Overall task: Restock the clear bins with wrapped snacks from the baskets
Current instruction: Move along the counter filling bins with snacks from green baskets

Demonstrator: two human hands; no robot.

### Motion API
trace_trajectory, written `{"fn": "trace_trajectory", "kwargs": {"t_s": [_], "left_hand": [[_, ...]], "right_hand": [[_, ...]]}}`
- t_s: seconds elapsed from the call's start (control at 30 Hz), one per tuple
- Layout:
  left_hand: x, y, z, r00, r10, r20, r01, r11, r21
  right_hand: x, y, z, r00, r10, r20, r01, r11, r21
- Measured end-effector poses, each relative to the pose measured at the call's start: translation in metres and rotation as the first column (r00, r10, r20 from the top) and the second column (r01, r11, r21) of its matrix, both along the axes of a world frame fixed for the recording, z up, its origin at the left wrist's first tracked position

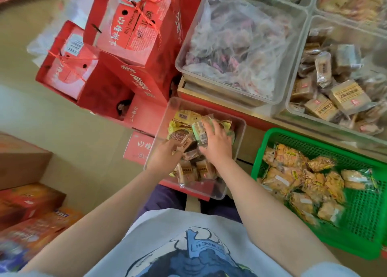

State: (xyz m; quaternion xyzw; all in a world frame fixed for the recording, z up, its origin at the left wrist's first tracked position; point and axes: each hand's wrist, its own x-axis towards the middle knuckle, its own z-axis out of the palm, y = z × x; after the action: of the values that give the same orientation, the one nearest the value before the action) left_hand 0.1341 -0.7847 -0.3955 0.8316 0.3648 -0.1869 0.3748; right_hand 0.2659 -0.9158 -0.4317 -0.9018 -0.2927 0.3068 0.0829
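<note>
A bright green perforated plastic basket holds yellow-orange wrapped snacks. Red printed cardboard gift boxes carry white lettering.
</note>
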Motion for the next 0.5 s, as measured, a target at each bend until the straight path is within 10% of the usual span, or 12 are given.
{"fn": "trace_trajectory", "kwargs": {"t_s": [0.5], "left_hand": [[0.017, -0.001, 0.031, 0.978, 0.152, 0.140, -0.130, 0.979, -0.154]], "right_hand": [[0.021, -0.022, 0.016, 0.964, -0.218, -0.152, 0.205, 0.974, -0.098]]}}
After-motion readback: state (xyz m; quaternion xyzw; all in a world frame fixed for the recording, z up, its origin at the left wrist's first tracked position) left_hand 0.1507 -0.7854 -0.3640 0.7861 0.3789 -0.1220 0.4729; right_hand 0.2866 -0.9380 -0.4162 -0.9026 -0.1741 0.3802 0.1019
